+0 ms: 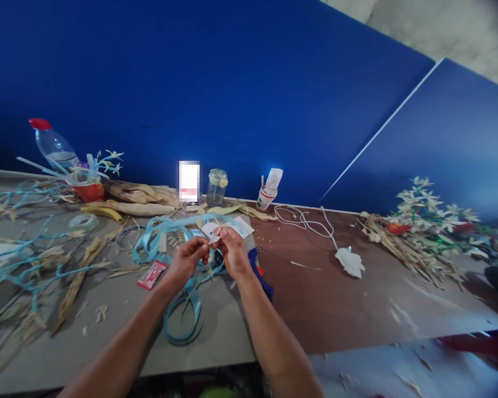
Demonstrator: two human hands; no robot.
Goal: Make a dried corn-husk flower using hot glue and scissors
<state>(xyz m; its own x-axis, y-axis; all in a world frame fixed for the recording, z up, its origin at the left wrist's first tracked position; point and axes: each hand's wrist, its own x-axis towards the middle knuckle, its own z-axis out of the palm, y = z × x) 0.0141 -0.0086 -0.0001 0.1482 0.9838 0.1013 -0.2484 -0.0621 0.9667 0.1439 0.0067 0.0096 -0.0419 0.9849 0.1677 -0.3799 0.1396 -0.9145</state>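
A red packet [152, 275] lies beside looped blue ribbon [196, 303]. Your left hand [192, 257] pinches narrowly, its hold too small to tell, near the pale piece [213, 239] your right hand [234, 254] grips, beside a blue tool [263, 281].

A craft workshop, by the look of it: a flat grey worktop [216, 345] spreads below the left hand [191, 255] and right hand [234, 253], with loops of shiny pale-blue ribbon [196, 303] around their grip. Left of it lie strips of tan dried husk [75, 282] and twiggy pale-blue stems [35, 300] bearing cream petals; well right, bunched white star-shaped flowers [417, 205]; beyond, a tall blue partition [232, 83].
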